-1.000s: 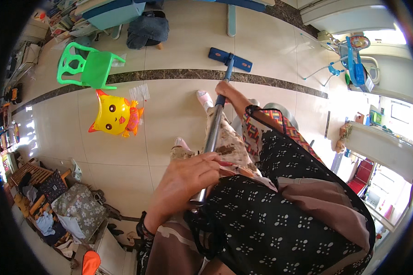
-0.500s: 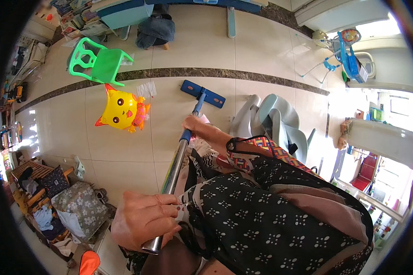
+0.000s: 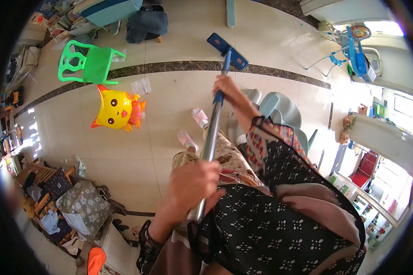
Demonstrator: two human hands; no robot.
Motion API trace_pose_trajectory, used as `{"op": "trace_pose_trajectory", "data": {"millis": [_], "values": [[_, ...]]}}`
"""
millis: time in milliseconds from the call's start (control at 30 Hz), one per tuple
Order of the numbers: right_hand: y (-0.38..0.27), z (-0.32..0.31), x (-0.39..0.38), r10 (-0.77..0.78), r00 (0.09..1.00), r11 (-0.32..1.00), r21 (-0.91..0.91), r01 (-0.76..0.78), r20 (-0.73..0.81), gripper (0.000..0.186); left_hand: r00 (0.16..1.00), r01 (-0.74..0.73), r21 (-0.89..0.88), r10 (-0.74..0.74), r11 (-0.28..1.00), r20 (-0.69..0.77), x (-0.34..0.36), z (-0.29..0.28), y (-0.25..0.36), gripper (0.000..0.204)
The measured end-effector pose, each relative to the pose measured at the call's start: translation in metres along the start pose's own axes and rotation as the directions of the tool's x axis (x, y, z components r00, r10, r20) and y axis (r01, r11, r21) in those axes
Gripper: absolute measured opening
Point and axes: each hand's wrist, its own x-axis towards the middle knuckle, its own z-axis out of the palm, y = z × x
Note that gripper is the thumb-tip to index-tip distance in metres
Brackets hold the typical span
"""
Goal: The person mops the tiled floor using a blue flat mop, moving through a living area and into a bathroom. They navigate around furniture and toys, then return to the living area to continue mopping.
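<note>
I have my left hand (image 3: 192, 183) wrapped round the top of the mop (image 3: 215, 107) and my right hand (image 3: 226, 88) clamped lower down for leverage, its blue head flat on the tiled floor (image 3: 170, 96) beyond my feet.

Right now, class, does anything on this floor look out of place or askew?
Yes. A green plastic chair lies tipped on its side, and a yellow cat-face balloon rests loose on the tiles beside the mop.
</note>
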Motion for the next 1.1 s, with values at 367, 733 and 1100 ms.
{"op": "trace_pose_trajectory", "data": {"millis": [367, 733, 1100], "values": [[-0.065, -0.140, 0.242, 0.134, 0.918, -0.057, -0.927, -0.370, -0.374, 0.023, 0.947, -0.050, -0.368, -0.072, 0.929, -0.312, 0.080, 0.032, -0.114, 0.020], [0.002, 0.114, -0.029, 0.347, 0.919, -0.674, -0.633, 0.382, 0.186, 0.012, 0.976, 0.184, -0.138, -0.197, 0.973, -0.090, 0.030, -0.063, 0.038, 0.027], [-0.049, 0.092, -0.069, 0.004, 0.998, 0.505, -0.862, 0.046, 0.055, 0.013, 0.998, 0.014, -0.154, -0.023, 0.988, -0.057, 0.098, -0.057, 0.074, 0.017]]}}
